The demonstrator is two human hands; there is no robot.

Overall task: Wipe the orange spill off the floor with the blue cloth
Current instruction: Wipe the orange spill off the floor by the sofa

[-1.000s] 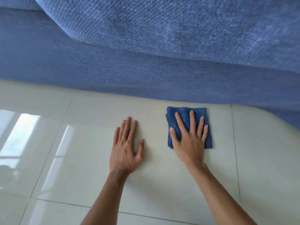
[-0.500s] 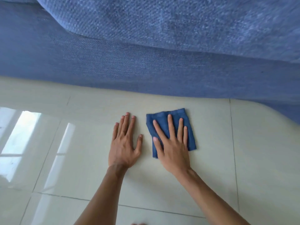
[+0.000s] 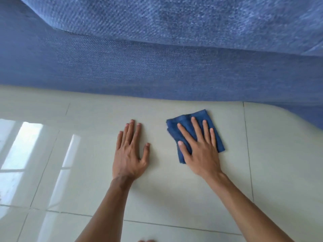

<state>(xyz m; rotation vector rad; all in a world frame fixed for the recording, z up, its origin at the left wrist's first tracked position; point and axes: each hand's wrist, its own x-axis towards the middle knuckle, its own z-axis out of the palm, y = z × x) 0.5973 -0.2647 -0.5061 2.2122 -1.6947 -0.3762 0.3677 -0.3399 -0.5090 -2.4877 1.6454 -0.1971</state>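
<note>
The blue cloth (image 3: pixel 195 135) lies folded on the pale tiled floor (image 3: pixel 174 193), just short of the blue sofa (image 3: pixel 157 70) base, w/ the right hand (image 3: pixel 199 147) pressed flat on top of it, fingers spread apart, palm overhanging the near edge onto bare tile. No orange spill is visible anywhere around the cloth; if any's left it's under the fabric or the hand, can't tell. The left hand (image 3: pixel 130 152) is planted flat on the tile just beside, fingers close together, thumb out, holding nothing, prob. taking body weight. Risks as I see them: the cloth's far-left corner looks bunched and doubled over, so a fast stroke could roll the folds up and leave only part of the fabric on the floor, smearing rather than lifting. The tile is glossy, w/ strong window glare (image 3: pixel 21 151) on the left, so a thin residue film could easily be missed from this angle. A damp patch also makes the bracing palm liable to slide. And the sofa fabric is v. near the cloth's top edge: a push too far forward might drag any picked-up orange onto the upholstery.
</note>
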